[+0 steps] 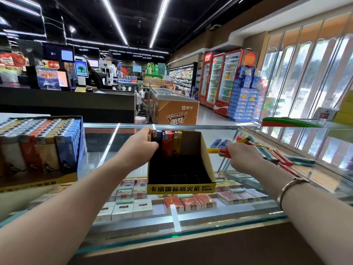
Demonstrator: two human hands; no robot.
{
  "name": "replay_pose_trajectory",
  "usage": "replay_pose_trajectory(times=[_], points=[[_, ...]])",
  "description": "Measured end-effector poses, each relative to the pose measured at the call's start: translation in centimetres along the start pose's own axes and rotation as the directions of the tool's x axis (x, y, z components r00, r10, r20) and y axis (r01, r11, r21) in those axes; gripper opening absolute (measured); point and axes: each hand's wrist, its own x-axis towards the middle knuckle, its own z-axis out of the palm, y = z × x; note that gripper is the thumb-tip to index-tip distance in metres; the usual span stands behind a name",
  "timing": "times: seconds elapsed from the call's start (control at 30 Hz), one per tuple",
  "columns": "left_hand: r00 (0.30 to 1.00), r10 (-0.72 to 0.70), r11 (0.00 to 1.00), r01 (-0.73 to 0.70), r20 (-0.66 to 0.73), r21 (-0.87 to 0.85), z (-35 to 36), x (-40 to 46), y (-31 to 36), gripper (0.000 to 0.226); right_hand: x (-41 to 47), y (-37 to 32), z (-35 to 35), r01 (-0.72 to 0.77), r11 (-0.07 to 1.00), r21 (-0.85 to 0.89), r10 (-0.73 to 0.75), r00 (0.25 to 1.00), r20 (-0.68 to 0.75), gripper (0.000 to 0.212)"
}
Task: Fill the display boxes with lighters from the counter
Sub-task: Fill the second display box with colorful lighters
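While left hand [140,145] fingers grip display box [207,165], right hand [241,156] pinches lighter [222,152].

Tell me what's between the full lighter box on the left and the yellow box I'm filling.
In the head view, only bare glass counter and your left hand, gripping the yellow box; full box.

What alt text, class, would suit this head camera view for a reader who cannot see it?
On a glass counter, the left hand grips a nearly empty display box holding a few lighters, while the right hand picks from loose lighters. A full box stands left.
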Motion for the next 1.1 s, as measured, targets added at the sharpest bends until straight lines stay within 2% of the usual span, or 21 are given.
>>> replay_pose_trajectory(times=[0.1,0.2,0.3,0.57,0.63,0.73,0.83,0.9,0.93,1.0,1.1], points=[[1.000,-0.006,1.000,0.006,0.015,0.002,0.0,0.1,-0.1,0.018,-0.3,-0.3,0.4,0.035,0.999,-0.004,-0.035,0.991,-0.128,0.025],[1.000,-0.008,1.000,0.008,0.031,-0.005,-0.1,0.2,-0.1,0.019,0.0,-1.0,0.6,0.156,0.988,0.004,-0.153,0.970,-0.187,0.034],[0.999,-0.016,1.000,0.016,0.037,-0.005,-0.2,0.2,-0.1,0.019,0.7,-2.1,0.7,0.245,0.970,-0.002,-0.242,0.956,-0.164,0.033],[0.998,-0.033,0.999,0.033,0.046,0.009,-0.5,0.2,0.0,0.019,2.0,-3.9,0.3,0.318,0.941,-0.117,-0.331,0.936,-0.122,0.027],[0.999,-0.035,0.999,0.035,0.038,0.017,-0.6,0.2,-0.1,0.019,2.4,-4.1,0.0,0.290,0.948,-0.133,-0.305,0.945,-0.114,0.023],[0.999,-0.027,0.999,0.026,0.020,0.040,-0.8,0.3,-0.2,0.028,3.1,-4.5,-0.1,0.177,0.979,-0.100,-0.191,0.969,-0.157,0.007],[1.000,-0.002,0.998,0.001,0.010,0.070,-0.8,0.4,-0.1,0.043,3.9,-4.8,-0.1,0.036,0.988,0.148,-0.014,0.989,-0.145,0.008],[0.999,0.010,0.997,-0.013,0.040,0.081,-0.8,0.4,-0.1,0.042,4.4,-5.0,-0.9,0.025,0.910,0.413,0.042,0.988,-0.151,0.011],[0.998,0.012,0.996,-0.017,0.055,0.084,-0.8,0.5,-0.1,0.040,4.6,-5.2,-1.5,0.062,0.828,0.557,0.053,0.981,-0.187,0.014],[0.997,0.013,0.997,-0.019,0.072,0.080,-0.8,0.6,-0.2,0.037,4.9,-6.1,-2.9,0.184,0.570,0.800,0.095,0.953,-0.287,0.019],[0.998,0.029,0.996,-0.033,0.047,0.080,-1.0,0.7,-0.2,0.040,4.5,-7.2,-4.6,0.327,0.172,0.929,0.179,0.917,-0.356,0.031]])
